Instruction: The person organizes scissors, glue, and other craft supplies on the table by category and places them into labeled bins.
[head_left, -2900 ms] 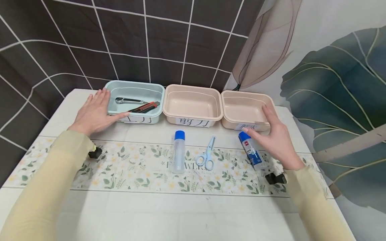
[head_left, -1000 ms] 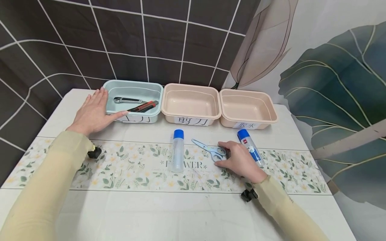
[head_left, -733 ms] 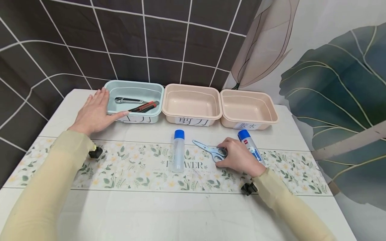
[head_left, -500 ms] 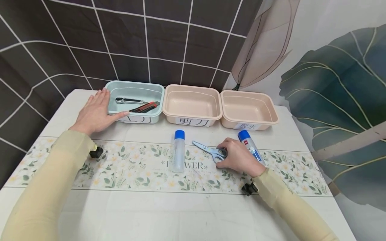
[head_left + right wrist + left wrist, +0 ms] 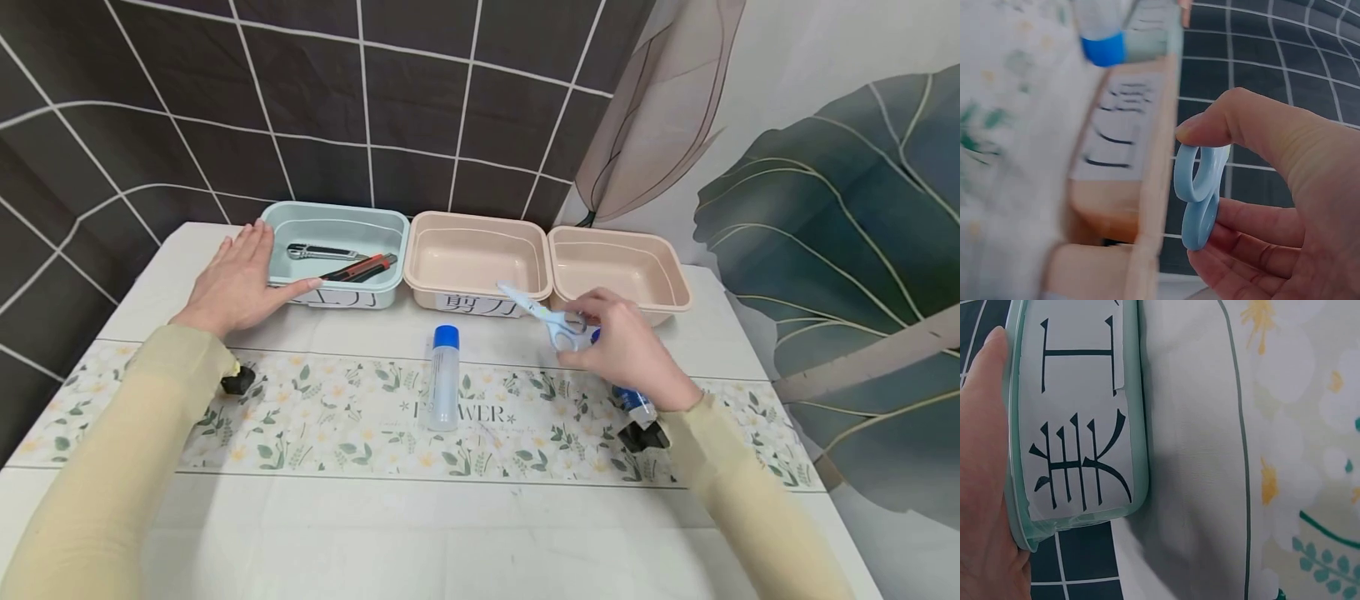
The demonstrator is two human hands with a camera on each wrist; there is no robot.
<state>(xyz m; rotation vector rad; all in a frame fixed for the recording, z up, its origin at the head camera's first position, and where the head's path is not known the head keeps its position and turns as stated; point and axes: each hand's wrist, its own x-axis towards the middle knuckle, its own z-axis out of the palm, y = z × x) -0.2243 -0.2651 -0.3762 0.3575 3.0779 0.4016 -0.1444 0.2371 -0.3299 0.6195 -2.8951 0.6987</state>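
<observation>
My left hand rests along the left side of the light blue bin, fingers straight, thumb lying by the front rim. In that bin lie a silver-and-black utility knife and red-and-black ones. My right hand pinches light blue scissors by their handle loops, thumb on one loop and fingers at the other, as the right wrist view shows. The blades point left, overlapping the front rim of the middle beige bin in the head view.
A clear glue bottle with a blue cap lies on the floral strip. A second, blue-labelled glue bottle is mostly hidden behind my right hand. The right beige bin stands beside the middle one. A dark tiled backdrop rises behind.
The scissors were turned on the table, then lifted; my right hand has carried them up and rightward, toward the bins. My left hand stays at the blue bin.
</observation>
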